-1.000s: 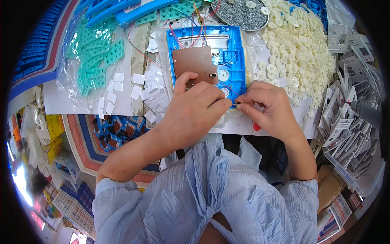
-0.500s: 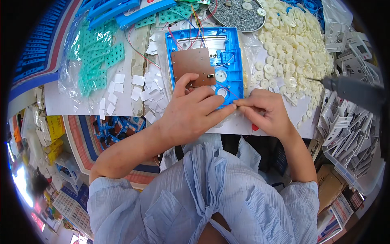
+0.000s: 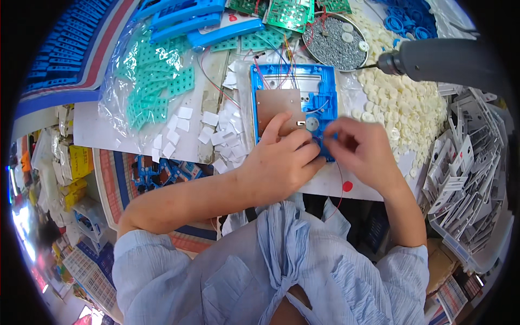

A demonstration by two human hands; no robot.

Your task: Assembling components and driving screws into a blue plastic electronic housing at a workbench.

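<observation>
A blue plastic casing [image 3: 330,81] lies in front of me with a flat brown circuit board [image 3: 276,105] in it. Thin coloured wires run out past its far edge. My left hand [image 3: 284,162] rests over the board's near part, one finger on the board and the others curled by the casing's near right corner; what their tips grip is hidden. Beside the casing's right edge is my right hand [image 3: 365,154], blurred, its fingers closed towards the thumb. A thin red wire [image 3: 341,179] hangs below these fingers over the table edge; whether they hold it is unclear.
A grey power screwdriver [image 3: 444,59] juts in from the right, near a round dish of screws [image 3: 338,46]. Cream plastic discs [image 3: 401,97] are heaped at right. White squares [image 3: 227,130] and bagged green sheets [image 3: 149,86] lie left. Green circuit boards [image 3: 290,16] are at the back.
The view has shifted, so the table things sit lower and further right. My hands, together at the casing's near corner before, are now apart; the right has moved up its right side.
</observation>
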